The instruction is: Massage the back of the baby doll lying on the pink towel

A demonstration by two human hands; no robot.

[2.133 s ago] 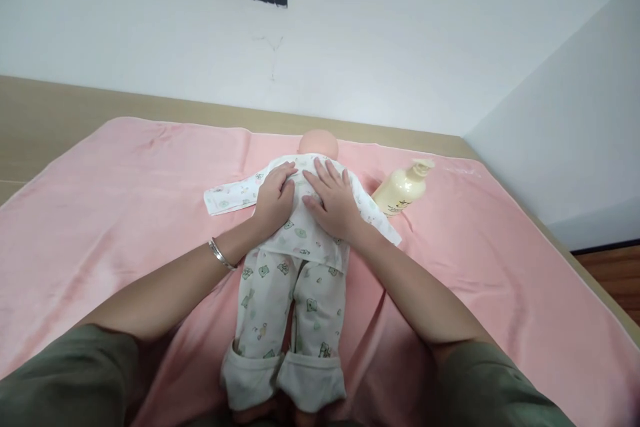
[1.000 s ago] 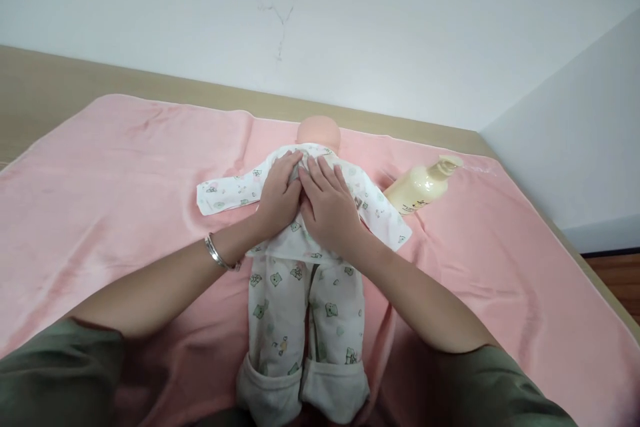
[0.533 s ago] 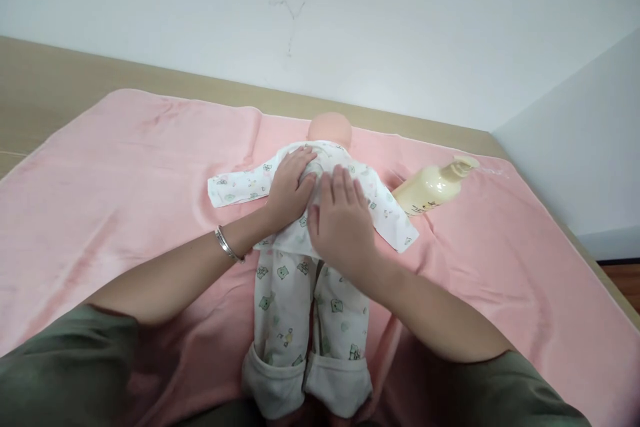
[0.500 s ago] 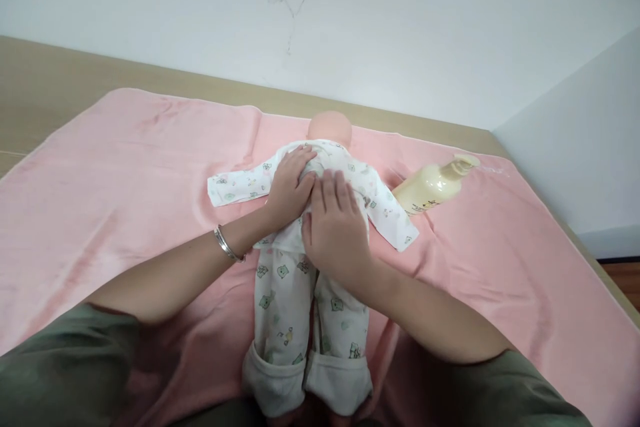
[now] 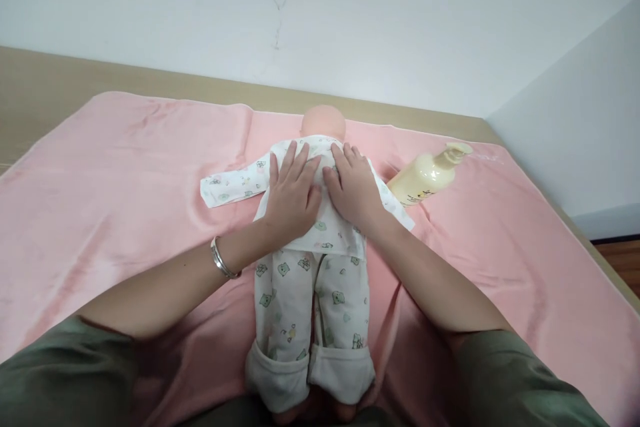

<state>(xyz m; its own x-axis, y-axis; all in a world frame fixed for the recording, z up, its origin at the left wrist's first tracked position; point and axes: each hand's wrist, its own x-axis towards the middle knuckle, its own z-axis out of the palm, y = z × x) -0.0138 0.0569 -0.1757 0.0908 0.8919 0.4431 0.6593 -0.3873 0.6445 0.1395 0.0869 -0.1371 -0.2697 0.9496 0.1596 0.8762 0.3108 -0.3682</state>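
Observation:
A baby doll (image 5: 324,121) lies stretched out with its bald head away from me and no face showing. It wears a white printed top (image 5: 320,230) and matching trousers (image 5: 290,293) with turned-up cuffs. My left hand (image 5: 293,197) rests flat on the left side of the doll's upper back, fingers spread. On the right side, near the shoulder, my right hand (image 5: 356,187) lies with its fingers stretched out. Neither hand grips anything. Part of the right sleeve is hidden behind my right hand and wrist.
A pale yellow pump bottle (image 5: 425,177) lies tilted on its side by the doll's right sleeve. Under everything spreads a pink blanket (image 5: 135,213), slightly wrinkled, on a wooden surface (image 5: 45,73). A white wall (image 5: 200,7) rises behind.
My hands, close together over the middle of the back before, are now apart. The right one has moved up and to the right, uncovering the lower top.

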